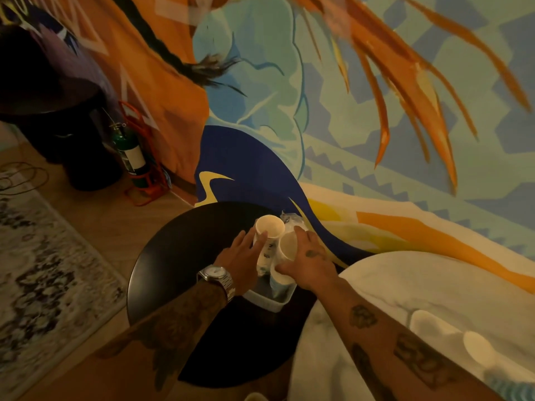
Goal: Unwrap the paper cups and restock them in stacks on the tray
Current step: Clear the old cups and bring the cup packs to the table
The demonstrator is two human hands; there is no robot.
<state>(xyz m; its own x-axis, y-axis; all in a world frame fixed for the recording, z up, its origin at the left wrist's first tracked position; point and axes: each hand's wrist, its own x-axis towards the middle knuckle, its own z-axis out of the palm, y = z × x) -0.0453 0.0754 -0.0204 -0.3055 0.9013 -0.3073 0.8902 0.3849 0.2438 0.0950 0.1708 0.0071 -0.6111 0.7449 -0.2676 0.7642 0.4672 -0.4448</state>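
Looking down from head height at a round black desk (179, 256), with a small white tray (269, 303) near its far edge and two stacks of paper cups standing in the tray, mouths up. The left stack (267, 250) and the right stack (279, 282) stand touching, side by side, their long axes near upright and leaning a little away from the viewer.

The left grip (246, 256), a bare hand with a wristwatch, lies with straight fingers flat against the outer side of the left stack, steadying it without closing on it. The right grip (309, 261) is clamped round the right stack, thumb on the near side and fingers over the far side near the rim. So each stack sits directly inward of its own grip, between the two hands.

Crumpled clear wrapping (291, 219) lies just behind the stacks. More loose cups (434, 325) lie on the bed (405, 285) to the right, well apart from the tray and nearer the right arm.

The right stack seems to be in the middle of being seated; any settling should go straight down along its axis, while the left grip keeps its neighbour from tipping.
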